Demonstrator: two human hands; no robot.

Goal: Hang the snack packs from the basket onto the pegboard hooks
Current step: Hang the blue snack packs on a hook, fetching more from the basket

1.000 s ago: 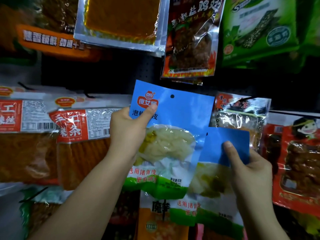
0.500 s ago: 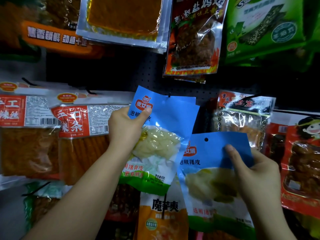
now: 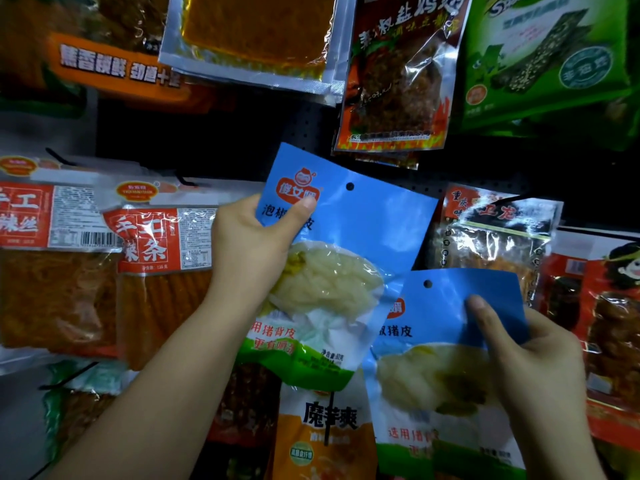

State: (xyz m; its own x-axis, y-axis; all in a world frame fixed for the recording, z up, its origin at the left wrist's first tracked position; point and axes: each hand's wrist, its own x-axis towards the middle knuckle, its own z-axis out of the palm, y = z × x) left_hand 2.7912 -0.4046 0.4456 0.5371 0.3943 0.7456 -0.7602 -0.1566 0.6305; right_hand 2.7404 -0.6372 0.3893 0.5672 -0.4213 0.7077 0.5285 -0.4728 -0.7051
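Observation:
My left hand [image 3: 252,251] grips a blue snack pack [image 3: 367,230] by its upper left corner, thumb on the front. The pack is tilted in front of the black pegboard [image 3: 242,143], and its hang hole [image 3: 350,186] shows empty. My right hand [image 3: 533,368] holds a second blue snack pack [image 3: 433,348] of the same kind lower right, thumb pressed on its blue top; its hole [image 3: 427,283] is also free. I see no hook where the first pack sits. The basket is out of view.
Hung packs crowd the board: red-labelled orange strips [image 3: 152,271] at left, a silver pack [image 3: 256,39] and a dark red pack [image 3: 394,74] above, a green pack [image 3: 547,57] top right, a clear pack [image 3: 495,237] and red packs [image 3: 609,327] at right, an orange pack [image 3: 322,434] below. Bare hooks [image 3: 188,181] stick out at left.
The left pack, bent against the board half a second ago, is flat again with its hole showing. The right pack came out from behind it and sits lower right.

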